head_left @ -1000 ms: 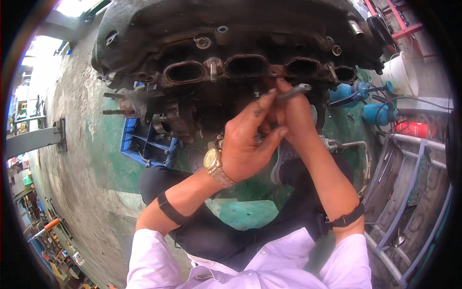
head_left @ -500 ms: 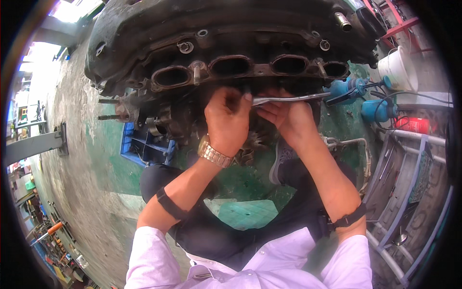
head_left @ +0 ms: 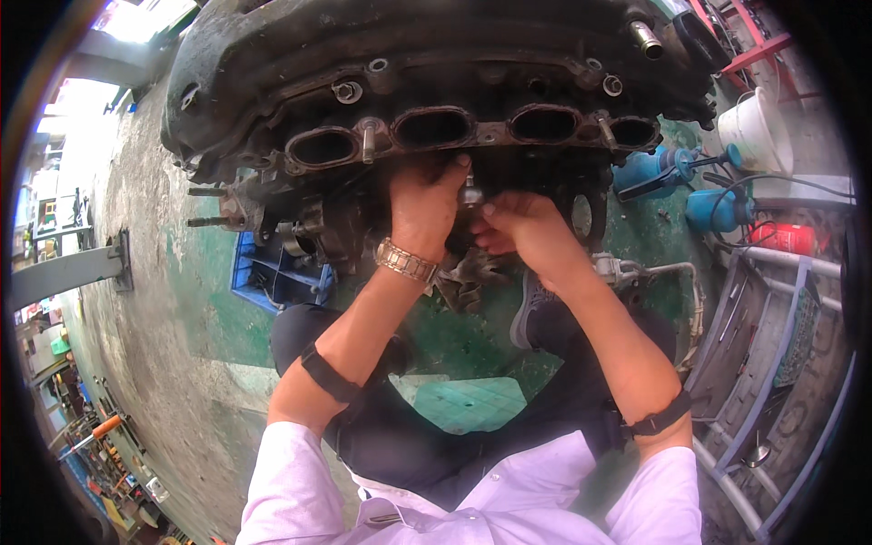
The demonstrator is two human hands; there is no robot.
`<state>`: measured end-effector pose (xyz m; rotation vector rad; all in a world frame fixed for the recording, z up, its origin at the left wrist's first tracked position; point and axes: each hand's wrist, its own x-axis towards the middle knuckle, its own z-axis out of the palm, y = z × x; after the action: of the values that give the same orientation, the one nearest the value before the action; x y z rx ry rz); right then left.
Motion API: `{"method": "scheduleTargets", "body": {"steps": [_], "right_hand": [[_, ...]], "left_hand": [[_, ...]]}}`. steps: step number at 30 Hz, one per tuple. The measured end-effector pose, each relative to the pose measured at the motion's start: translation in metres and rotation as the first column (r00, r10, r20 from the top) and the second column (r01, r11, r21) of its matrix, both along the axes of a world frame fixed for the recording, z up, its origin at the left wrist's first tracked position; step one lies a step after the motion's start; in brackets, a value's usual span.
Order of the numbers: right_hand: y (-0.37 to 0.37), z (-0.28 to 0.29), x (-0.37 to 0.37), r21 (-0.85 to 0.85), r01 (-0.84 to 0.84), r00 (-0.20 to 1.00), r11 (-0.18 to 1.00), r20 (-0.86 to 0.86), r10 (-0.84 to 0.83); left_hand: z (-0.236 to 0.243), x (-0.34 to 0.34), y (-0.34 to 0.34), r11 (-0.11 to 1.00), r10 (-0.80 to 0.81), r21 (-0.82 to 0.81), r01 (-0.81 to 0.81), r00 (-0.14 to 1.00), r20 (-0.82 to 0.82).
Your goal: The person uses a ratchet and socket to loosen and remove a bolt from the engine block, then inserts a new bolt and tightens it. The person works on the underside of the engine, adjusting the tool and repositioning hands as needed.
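Note:
A dark, greasy engine with several oval ports stands in front of me. Below the ports, my left hand, with a metal-band watch on its wrist, is closed around the head end of a ratchet wrench, its thumb pointing up along the tool. Only a short, shiny metal part of the wrench shows between my hands; its long handle is out of sight. My right hand is just to the right with fingers curled, thumb and forefinger at the metal. What the tool sits on is hidden under the engine's overhang.
A blue divided bin lies on the floor at the left. To the right are blue tools, a white bucket, a red can and a metal frame. A grey metal arm juts in from the left.
The wrench's long handle, which stretched to the right across my right hand, no longer shows. My right hand has moved down and left, with fingers curled in. My left thumb now points up.

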<state>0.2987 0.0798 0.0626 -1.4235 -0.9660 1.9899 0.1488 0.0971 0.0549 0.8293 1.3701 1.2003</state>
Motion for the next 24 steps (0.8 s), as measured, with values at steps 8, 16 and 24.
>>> {"method": "scheduleTargets", "body": {"steps": [8,16,24], "right_hand": [[0.0,0.0,-0.019,0.269,-0.04,0.978,0.962,0.209,-0.018],[0.006,0.028,-0.035,0.338,-0.141,0.889,0.93,0.456,-0.031],[0.013,0.004,-0.033,0.114,0.036,0.997,0.993,0.064,-0.043]], "left_hand": [[-0.005,-0.013,0.002,0.994,-0.083,-0.069,0.082,0.996,-0.012],[0.004,-0.017,-0.005,0.987,0.154,-0.054,-0.151,0.986,0.069],[0.024,-0.023,-0.048,0.935,-0.25,-0.231,0.268,0.963,0.103]]}}
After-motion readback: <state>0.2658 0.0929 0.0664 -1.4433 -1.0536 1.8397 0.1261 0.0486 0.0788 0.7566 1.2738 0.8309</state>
